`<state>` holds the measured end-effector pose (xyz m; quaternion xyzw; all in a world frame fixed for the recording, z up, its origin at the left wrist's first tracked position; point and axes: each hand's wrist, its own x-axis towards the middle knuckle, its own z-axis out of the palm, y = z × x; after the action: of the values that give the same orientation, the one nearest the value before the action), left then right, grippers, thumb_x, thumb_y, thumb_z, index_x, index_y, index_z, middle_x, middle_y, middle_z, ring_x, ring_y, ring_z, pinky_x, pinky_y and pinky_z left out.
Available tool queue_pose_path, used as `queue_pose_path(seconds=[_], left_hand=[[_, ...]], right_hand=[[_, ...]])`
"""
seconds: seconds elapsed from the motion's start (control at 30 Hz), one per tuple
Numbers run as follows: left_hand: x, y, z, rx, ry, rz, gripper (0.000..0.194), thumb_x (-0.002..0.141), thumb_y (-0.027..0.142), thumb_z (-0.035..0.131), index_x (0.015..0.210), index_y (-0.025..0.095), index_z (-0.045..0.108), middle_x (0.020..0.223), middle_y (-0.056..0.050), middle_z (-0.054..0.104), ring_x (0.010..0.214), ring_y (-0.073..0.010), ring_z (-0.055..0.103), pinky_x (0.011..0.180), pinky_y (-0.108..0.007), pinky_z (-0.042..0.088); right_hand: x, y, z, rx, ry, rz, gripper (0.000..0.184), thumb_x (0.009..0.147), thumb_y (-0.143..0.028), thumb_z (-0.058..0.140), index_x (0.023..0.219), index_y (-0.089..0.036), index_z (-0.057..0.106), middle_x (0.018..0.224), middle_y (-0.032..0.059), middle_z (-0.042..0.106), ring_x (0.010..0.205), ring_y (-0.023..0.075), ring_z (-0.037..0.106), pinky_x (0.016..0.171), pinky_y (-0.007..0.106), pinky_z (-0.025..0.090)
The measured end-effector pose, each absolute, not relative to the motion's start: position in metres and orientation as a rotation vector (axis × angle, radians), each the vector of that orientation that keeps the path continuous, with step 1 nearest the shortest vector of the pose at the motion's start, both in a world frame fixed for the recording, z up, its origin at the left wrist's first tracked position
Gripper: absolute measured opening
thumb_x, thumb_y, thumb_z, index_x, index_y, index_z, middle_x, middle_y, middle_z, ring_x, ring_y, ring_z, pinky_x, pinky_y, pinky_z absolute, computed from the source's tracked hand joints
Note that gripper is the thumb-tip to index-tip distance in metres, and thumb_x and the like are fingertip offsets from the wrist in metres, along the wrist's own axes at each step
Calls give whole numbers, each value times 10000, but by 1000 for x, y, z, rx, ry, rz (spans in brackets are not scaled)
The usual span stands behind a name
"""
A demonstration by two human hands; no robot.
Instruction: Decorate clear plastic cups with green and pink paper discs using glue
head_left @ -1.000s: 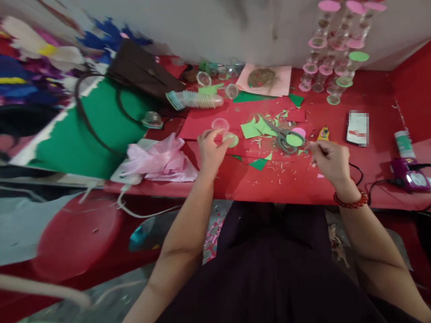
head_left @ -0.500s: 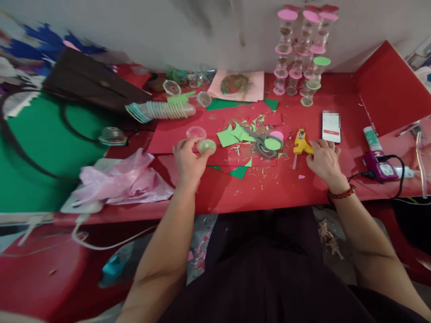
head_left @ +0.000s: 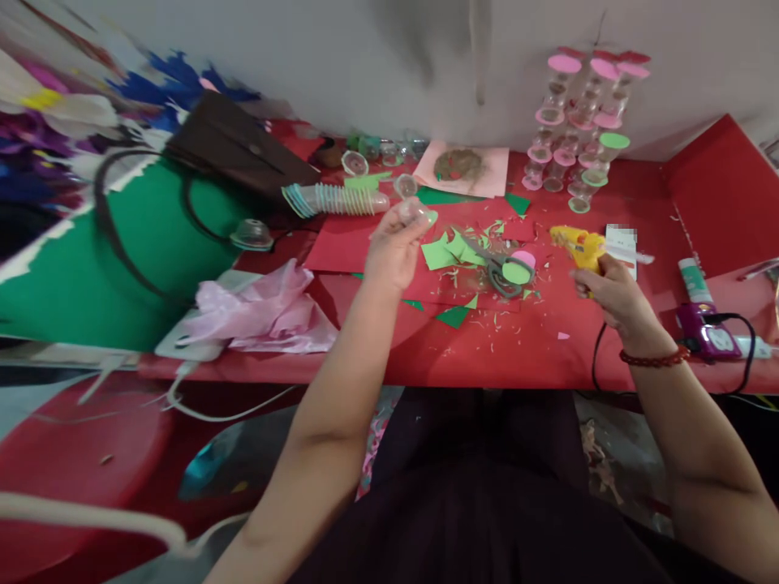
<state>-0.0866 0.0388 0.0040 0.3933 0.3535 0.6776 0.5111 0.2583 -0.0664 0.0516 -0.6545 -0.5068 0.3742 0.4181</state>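
Note:
My left hand [head_left: 393, 246] pinches a small clear plastic cup [head_left: 415, 212] with a light green base, lifted above the red sheets. My fingers cover part of the cup. In my right hand [head_left: 616, 294] is a yellow glue gun [head_left: 575, 242], raised off the table and held by its handle, its nozzle to the left. Between the hands lie grey-handled scissors [head_left: 502, 280] with a green paper disc [head_left: 516, 272] and a pink disc on them. Light green paper scraps [head_left: 447, 251] are beside the blades.
A row of nested plastic cups [head_left: 341, 199] lies at the back left, near a brown bag [head_left: 237, 150]. Pink plastic [head_left: 261, 308] sits at the front left. Cup towers [head_left: 563, 122] stand at the back right. A phone [head_left: 621, 243] lies behind the glue gun; a purple adapter [head_left: 709, 331] is at the right.
My right hand has taken hold of the glue gun and raised it from the table. My left hand has lifted the cup and tilted it. The camera view has shifted too.

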Motion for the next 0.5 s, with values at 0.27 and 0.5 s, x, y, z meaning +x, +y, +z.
queue_pose_path(seconds=[0.27, 0.5], left_hand=[[-38, 29, 3, 1043, 890, 1383, 611, 577, 147, 934, 1129, 239, 688, 1055, 9, 715, 914, -144, 657, 860, -284, 525], [-42, 12, 8, 959, 814, 1327, 502, 561, 184, 958, 986, 233, 694, 948, 21, 732, 865, -147, 683, 854, -304, 569]], right_hand=[[209, -33, 59, -1041, -1233, 1362, 516, 769, -652, 885, 924, -236, 623, 633, -69, 547, 529, 82, 461, 488, 243, 374], [217, -39, 32, -1023, -1326, 1362, 539, 854, -735, 784, 1003, -223, 708, 635, -27, 612, 557, 121, 534, 484, 264, 389]])
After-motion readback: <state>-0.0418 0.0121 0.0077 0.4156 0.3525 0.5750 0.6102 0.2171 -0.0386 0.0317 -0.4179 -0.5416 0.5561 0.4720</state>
